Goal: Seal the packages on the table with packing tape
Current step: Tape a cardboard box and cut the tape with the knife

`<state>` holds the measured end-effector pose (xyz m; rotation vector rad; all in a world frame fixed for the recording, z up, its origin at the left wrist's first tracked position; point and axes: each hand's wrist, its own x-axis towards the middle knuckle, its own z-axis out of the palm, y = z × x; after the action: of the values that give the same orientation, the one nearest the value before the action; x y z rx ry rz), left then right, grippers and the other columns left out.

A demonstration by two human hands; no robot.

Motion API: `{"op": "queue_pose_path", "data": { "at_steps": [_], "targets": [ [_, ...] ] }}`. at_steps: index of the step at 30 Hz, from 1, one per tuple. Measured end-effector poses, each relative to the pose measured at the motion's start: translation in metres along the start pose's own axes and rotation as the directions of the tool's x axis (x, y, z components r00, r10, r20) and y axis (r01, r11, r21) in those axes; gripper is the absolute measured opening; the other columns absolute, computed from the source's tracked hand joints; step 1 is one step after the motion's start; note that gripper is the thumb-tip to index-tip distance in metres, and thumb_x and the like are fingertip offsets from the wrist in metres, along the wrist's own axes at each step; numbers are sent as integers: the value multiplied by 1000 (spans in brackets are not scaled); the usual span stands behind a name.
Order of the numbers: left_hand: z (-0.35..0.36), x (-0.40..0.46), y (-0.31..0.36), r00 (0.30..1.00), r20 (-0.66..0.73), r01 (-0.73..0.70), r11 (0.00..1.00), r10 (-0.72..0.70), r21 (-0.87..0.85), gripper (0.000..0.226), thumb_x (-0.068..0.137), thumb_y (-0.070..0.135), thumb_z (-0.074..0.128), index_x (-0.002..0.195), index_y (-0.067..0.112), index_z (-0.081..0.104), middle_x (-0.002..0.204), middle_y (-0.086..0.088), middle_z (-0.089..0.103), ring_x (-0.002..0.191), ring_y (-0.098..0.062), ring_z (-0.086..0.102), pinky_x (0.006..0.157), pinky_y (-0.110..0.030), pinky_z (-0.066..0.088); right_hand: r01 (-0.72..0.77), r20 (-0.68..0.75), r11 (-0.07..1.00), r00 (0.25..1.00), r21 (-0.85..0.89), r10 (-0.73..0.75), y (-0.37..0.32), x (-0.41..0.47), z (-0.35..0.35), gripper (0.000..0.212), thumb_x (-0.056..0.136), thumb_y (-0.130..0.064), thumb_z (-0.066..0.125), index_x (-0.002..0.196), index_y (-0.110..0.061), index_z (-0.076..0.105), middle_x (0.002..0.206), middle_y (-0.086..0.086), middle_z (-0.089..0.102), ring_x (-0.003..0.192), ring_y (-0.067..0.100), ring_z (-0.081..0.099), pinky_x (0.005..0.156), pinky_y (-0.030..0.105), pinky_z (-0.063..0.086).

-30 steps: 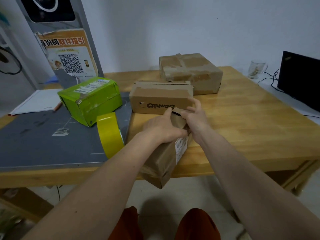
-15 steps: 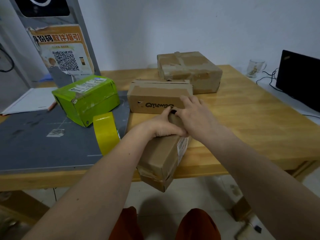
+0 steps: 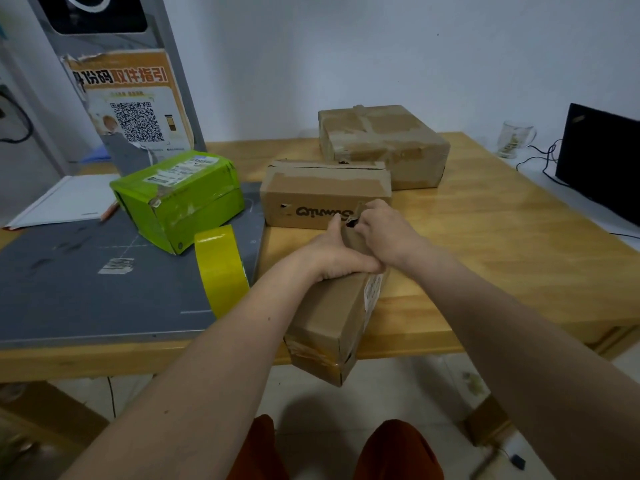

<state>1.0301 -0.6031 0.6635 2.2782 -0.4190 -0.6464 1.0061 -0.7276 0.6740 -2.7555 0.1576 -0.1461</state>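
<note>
A long cardboard box lay tilted over the near edge of the wooden worktop, its near end hanging past the edge. The left hand gripped its top, fingers curled over the upper face. The right hand pinched the flap at the box's far end. The yellow tape roll stood on edge just left of the left forearm, on a grey mat. Behind sat a printed box, a taped box and a green box.

Head-worn view, facing forward and down, close over table
</note>
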Motion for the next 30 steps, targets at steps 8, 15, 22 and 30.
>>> {"op": "queue_pose_path", "data": {
  "at_steps": [8,15,22,30],
  "targets": [
    [1,3,1,999,-46,24,1000,-24,-1,109,61,49,79,150,27,21,112,0,56,96,-18,57,68,-29,47,82,-49,996,995,-26,-83,4,8,2,30,100,-30,50,107,-8,69,153,9,31,132,32,38,104,42,37],
    [2,4,1,999,-48,24,1000,-24,-7,112,58,51,79,151,31,20,122,-2,56,102,-22,58,75,-32,48,-34,-28,964,999,263,43,-2,17,9,33,99,-24,55,68,-17,63,159,-2,24,136,24,35,108,37,33],
    [2,5,0,998,-61,34,999,-34,-2,103,62,51,78,147,27,25,115,-2,58,98,-22,59,82,-36,52,49,62,969,996,241,-66,6,14,0,27,99,-17,52,81,-7,70,116,8,61,114,25,53,74,28,40],
    [1,5,-1,996,-82,37,999,-37,-5,99,64,54,78,144,25,27,110,1,56,91,-17,56,68,-30,45,138,-99,901,989,412,-106,18,3,-11,21,87,6,62,92,-10,76,135,7,57,126,16,48,95,18,33]
  ]
}}
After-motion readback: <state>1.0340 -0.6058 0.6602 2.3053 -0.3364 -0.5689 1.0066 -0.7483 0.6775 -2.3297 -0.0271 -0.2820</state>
